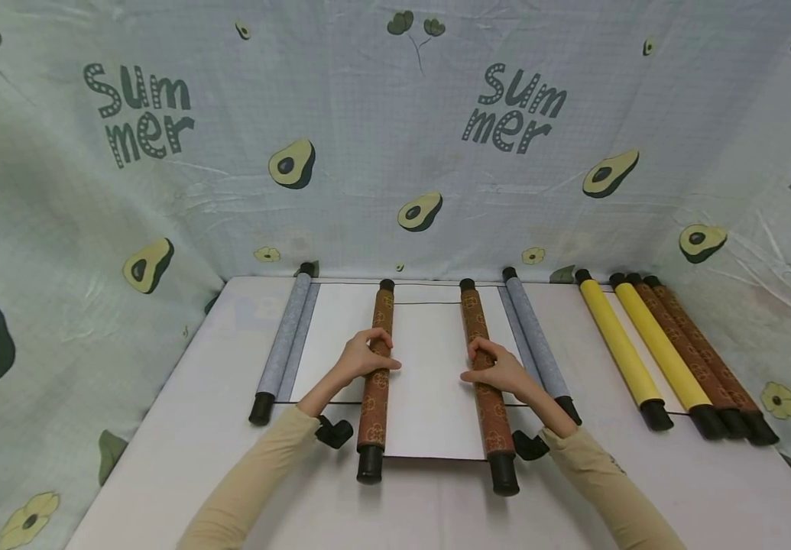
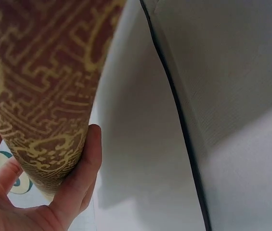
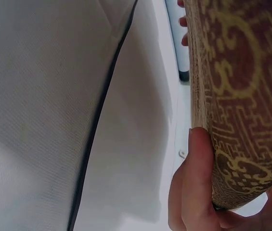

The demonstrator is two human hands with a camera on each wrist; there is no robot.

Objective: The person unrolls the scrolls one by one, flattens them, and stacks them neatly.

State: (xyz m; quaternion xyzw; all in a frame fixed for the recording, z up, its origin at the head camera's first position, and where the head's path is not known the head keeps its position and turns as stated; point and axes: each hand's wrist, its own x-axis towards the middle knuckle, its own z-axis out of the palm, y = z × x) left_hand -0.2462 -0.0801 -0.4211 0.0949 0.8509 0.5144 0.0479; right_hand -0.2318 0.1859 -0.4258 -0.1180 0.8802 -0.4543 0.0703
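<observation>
Plainly, the cloth (image 1: 367,99) rises behind everything, and its folds look too far off to snag anything. On the table (image 1: 175,443), the grey scroll (image 1: 285,336) lies open with its white sheet face up. The brown scroll (image 1: 435,367) is partly unrolled above that sheet, nearer the person and between the two grey rolls; whether it touches the sheet below I cannot tell. If it rests there, sliding it could rub or drag the grey scroll askew.

Off to the right, the yellow scroll (image 1: 611,336) lies beside a second brown pair (image 1: 701,344), so a wide sweep of the right arm might knock them.

The left roll (image 1: 373,412) and right roll (image 1: 494,420) are joined by the brown scroll's own sheet. Pulling one harder than the other would probably skew it, and a hard tug could crease or strain the paper.

The left hand (image 1: 361,357) and right hand (image 1: 500,367) each curl fingers and thumb round one roll, about midway along. With one grip per roll, an end could dip or twist if a wrist turns. The black caps (image 1: 370,464) at the near ends would probably hit the table first.
</observation>
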